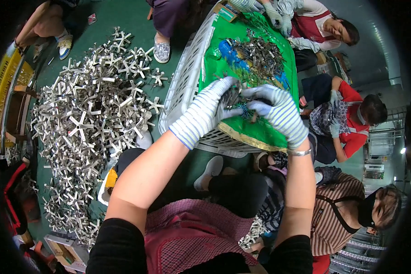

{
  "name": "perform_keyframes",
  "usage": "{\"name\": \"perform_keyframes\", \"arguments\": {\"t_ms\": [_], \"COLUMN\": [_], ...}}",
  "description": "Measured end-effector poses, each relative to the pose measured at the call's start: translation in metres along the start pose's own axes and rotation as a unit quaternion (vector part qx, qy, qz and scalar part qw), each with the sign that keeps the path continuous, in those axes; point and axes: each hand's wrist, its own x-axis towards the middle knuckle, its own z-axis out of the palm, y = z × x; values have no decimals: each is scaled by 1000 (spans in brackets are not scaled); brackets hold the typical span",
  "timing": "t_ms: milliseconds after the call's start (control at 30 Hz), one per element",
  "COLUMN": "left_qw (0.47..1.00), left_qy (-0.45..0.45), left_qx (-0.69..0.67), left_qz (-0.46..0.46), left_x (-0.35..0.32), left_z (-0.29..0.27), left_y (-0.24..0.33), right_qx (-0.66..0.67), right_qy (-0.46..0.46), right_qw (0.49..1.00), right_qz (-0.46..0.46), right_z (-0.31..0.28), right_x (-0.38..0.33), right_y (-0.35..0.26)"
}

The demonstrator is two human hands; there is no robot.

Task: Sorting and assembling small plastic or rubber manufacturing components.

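My left hand (198, 112), in a white and blue striped glove, is closed around a bunch of thin dark pieces (232, 97). Close beside it, my right hand (281, 112) has its gloved fingers curled in a pinch; what lies between them is too small and hidden to make out. Both hands are above a green plastic sheet (213, 61) spread over a white slatted crate (180, 89). Beyond my fingers, a heap of small dark slender parts (264, 55) lies on the sheet, over a blue patch (231, 54).
A large pile of pale star-shaped pieces (89, 121) covers the green floor at left. A yellow crate (4, 98) stands at far left. Co-workers sit along the right; one person's gloved hands (283, 16) reach over the sheet's far end. A small cardboard box (225, 12) lies there.
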Motion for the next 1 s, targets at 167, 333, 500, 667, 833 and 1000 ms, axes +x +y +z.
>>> {"name": "perform_keyframes", "arguments": {"t_ms": [167, 333, 500, 667, 833, 1000], "left_qw": [998, 990, 989, 994, 998, 982], "left_qy": [-34, -13, 7, 34, -54, 14], "left_qx": [-42, -138, -145, -98, -7, 157], "left_qz": [-26, 0, -24, 24, 43, 102], "left_x": [-2, -1, -5, -5, 4, -20], "left_z": [-3, -7, -10, -8, -4, 19], "left_y": [1, 0, -2, -4, 9, 1], "right_qx": [-2, -79, 102, 138, 193, 156], "right_qy": [105, 186, 298, 366, 427, 418], "right_qw": [994, 979, 949, 919, 882, 894], "right_qz": [31, -15, 3, 57, 47, -46], "right_z": [47, 65, 85, 83, 74, 90], "right_x": [8, 2, -13, -33, -38, -32], "right_y": [2, -9, 4, 36, 54, 41]}}
